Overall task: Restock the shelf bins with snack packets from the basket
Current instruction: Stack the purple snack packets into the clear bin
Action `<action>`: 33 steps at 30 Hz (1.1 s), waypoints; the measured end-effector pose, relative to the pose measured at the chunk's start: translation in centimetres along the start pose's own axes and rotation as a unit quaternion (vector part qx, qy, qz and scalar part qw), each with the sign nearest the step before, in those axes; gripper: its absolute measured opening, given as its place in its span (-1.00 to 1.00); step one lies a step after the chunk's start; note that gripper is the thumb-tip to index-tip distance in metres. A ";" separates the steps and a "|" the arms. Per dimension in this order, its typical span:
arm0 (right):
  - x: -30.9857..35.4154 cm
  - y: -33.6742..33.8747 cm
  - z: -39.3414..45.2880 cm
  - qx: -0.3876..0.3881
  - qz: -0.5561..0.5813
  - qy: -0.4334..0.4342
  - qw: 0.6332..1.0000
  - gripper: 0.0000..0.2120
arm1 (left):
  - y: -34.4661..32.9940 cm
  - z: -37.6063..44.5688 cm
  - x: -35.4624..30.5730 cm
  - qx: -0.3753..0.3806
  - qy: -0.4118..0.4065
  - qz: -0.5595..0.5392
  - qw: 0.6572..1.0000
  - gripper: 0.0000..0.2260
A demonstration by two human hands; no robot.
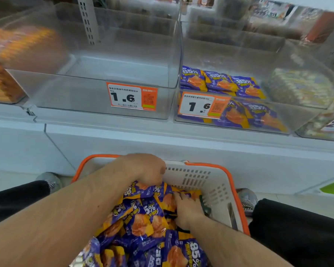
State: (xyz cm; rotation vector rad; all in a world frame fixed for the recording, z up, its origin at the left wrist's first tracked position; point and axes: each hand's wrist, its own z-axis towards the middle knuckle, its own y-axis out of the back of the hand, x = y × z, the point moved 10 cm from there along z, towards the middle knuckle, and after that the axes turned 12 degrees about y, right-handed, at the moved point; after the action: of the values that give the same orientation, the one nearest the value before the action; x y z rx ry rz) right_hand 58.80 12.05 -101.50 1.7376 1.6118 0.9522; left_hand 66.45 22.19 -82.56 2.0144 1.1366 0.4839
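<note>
Snack packets [143, 224] fill the basket [216, 182] at six o'clock between my knees. My left hand [145, 170] curls into the pile's far edge, gripping packets. My right hand [185, 209] digs in fingers-down; whether it grasps anything, I cannot tell. At one o'clock, matching packets line a clear bin [278, 112].

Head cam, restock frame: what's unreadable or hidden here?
- Left hand fingers: curled under into the snack packets; grip unclear.
- Right hand fingertips: buried among packets.
- Basket near end: cut off by the bottom edge.
- Orange packs in the far-left bin: motion-blurred.
- Upper-shelf goods: blurred, cut off at top.
- Price tag small print: too small.
</note>
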 end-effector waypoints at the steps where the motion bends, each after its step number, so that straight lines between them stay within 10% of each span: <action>1: -0.1 0.3 -0.4 -0.017 -0.026 0.010 0.999 -0.16 | 0.1 0.0 0.0 0.002 0.002 -0.003 1.000 -0.96; 9: -0.2 9.0 -5.0 -0.133 -0.130 0.062 0.981 -0.76 | 1.9 -1.7 -0.5 -0.017 -0.001 -0.020 1.000 -0.56; 15: -1.7 17.7 -7.4 -0.238 0.264 0.057 0.933 -0.78 | 4.4 -2.5 0.1 -0.039 -0.019 -0.103 0.994 -0.32; 18: -2.7 20.7 -8.7 -0.273 0.402 0.036 0.873 -0.82 | 6.9 -3.7 -0.5 -0.084 -0.075 -0.172 0.979 -0.66; 27: -3.6 28.2 -15.9 -0.323 0.569 0.001 0.756 -0.83 | 15.7 -10.4 -1.2 -0.344 -0.129 -0.289 0.884 -0.86; 33: -1.3 31.8 -19.7 -0.238 0.731 0.090 0.633 -0.73 | 20.0 -18.1 -2.2 -0.554 -0.237 -0.302 0.739 -0.81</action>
State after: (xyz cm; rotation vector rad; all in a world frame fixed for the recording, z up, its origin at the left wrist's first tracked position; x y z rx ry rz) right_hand 61.17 6.45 -64.55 2.3320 -0.4729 1.9811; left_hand 64.95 21.82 -55.59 0.5908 0.7762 0.1779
